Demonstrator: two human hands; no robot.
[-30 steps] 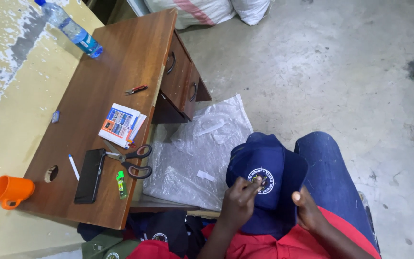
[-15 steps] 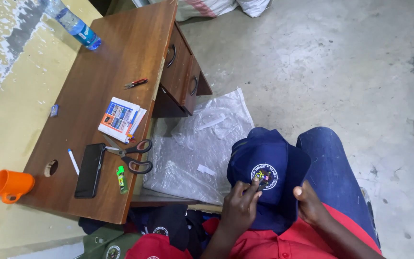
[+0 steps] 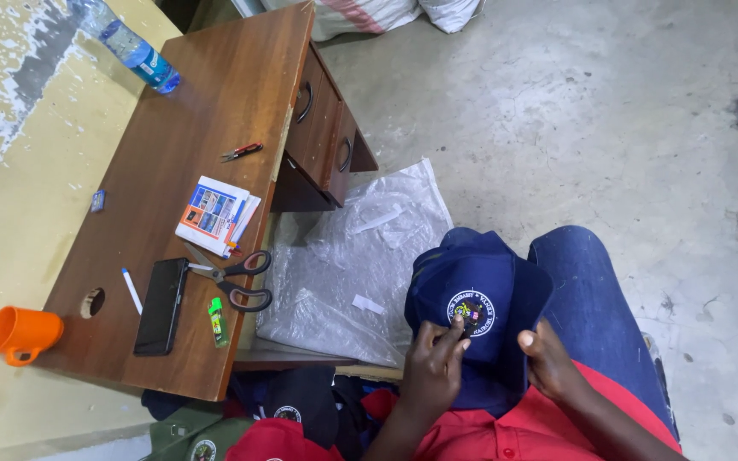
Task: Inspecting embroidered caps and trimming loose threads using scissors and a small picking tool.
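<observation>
A navy blue cap (image 3: 480, 282) with a round embroidered badge (image 3: 472, 312) rests on my lap, over my jeans. My left hand (image 3: 434, 367) pinches at the lower edge of the badge with its fingertips. My right hand (image 3: 548, 365) grips the cap's edge from the right, thumb on top. Whether anything small sits between my left fingertips cannot be told.
A wooden desk (image 3: 207, 119) stands to the left with scissors (image 3: 237, 277), a black phone (image 3: 161, 306), a green lighter (image 3: 217, 321), a leaflet (image 3: 213, 213), small snips (image 3: 241, 152), a water bottle (image 3: 134, 51) and an orange cup (image 3: 17, 333). Clear plastic bags (image 3: 360, 256) lie beside it; more caps (image 3: 292, 410) are piled below.
The view has shifted slightly. My left fingers stay at the badge, and the cap has turned a little in my hands.
</observation>
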